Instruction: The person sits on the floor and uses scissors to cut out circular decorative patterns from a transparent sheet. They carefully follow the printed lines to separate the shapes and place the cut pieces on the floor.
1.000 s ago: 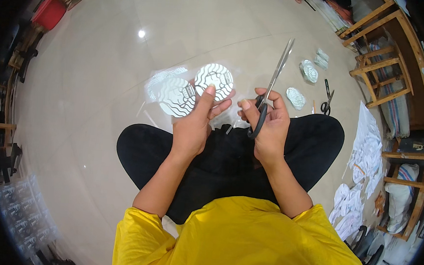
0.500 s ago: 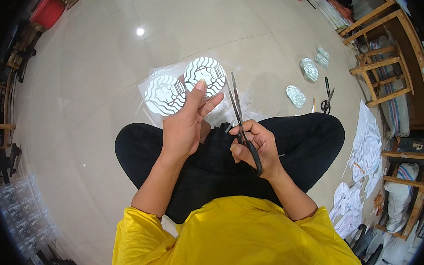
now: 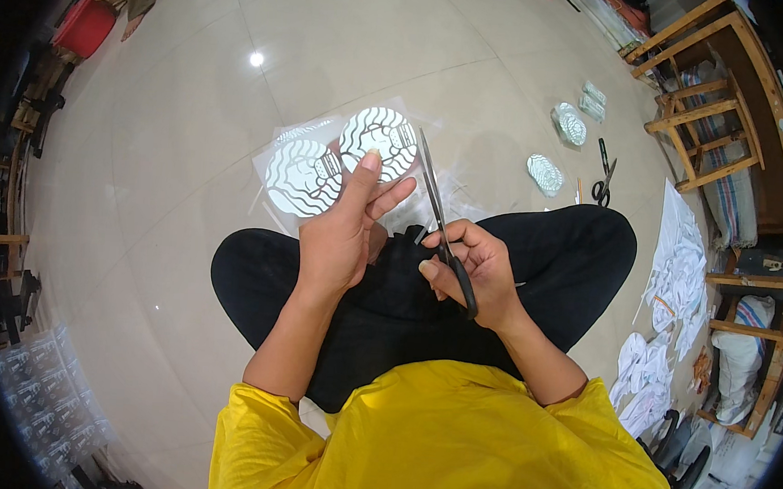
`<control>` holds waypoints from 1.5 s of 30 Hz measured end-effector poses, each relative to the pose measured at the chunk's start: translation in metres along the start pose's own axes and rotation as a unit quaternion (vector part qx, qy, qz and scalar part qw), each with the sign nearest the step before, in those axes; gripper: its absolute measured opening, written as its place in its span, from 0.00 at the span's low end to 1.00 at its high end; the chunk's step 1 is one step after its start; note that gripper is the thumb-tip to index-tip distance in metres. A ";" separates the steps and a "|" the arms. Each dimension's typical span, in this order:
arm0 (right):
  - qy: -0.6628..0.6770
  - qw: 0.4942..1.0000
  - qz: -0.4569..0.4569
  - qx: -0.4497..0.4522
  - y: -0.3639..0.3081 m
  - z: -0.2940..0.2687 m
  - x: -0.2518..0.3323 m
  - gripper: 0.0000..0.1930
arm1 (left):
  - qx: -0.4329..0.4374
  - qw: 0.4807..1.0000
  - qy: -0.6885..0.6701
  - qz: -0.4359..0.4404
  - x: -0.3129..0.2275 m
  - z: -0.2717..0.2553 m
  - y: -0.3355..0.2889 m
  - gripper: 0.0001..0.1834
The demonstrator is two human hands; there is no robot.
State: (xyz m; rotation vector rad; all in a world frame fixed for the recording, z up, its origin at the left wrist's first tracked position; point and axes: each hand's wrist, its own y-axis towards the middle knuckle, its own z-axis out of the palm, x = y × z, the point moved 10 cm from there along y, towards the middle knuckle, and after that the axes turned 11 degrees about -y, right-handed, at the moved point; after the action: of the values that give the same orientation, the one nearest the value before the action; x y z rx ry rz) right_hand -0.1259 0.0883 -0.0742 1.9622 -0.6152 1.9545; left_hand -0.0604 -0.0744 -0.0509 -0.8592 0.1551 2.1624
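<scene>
My left hand pinches a round sticker with a wavy silver and white print, thumb on its face. In my right hand is a pair of black-handled scissors; the blades lie almost together, pointing up along the sticker's right edge. Whether the blades touch the sticker I cannot tell. Behind and left of the held sticker, a second round print lies on a clear plastic sheet on the floor. Thin offcuts are scattered by the scissors, over my crossed legs.
Stacks of round stickers stand on the floor to the right, with another pair of scissors beside them. White scraps are piled farther right, near wooden frames. A red tub and a person's foot are at far left.
The scissor blades have closed together beside the held sticker. My left hand keeps its pinch nearly unmoved. At the upper left, the other person's foot has come into view.
</scene>
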 end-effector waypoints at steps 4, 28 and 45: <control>-0.009 1.000 0.007 -0.002 -0.001 -0.001 -0.001 0.14 | -0.005 1.000 0.004 -0.014 0.003 -0.004 -0.001 0.29; 0.010 0.997 0.050 -0.057 -0.004 -0.013 -0.005 0.15 | -0.002 0.999 0.004 -0.031 0.004 0.000 -0.005 0.27; 0.032 0.960 -0.059 -0.270 0.025 -0.064 0.057 0.21 | 0.105 0.988 -0.064 -0.089 0.005 0.027 -0.007 0.24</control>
State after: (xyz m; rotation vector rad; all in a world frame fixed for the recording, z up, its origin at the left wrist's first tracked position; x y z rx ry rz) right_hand -0.1951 0.0943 -0.0177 1.5506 -0.8811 1.5570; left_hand -0.0725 -0.0565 -0.0319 -0.5907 0.2284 1.9857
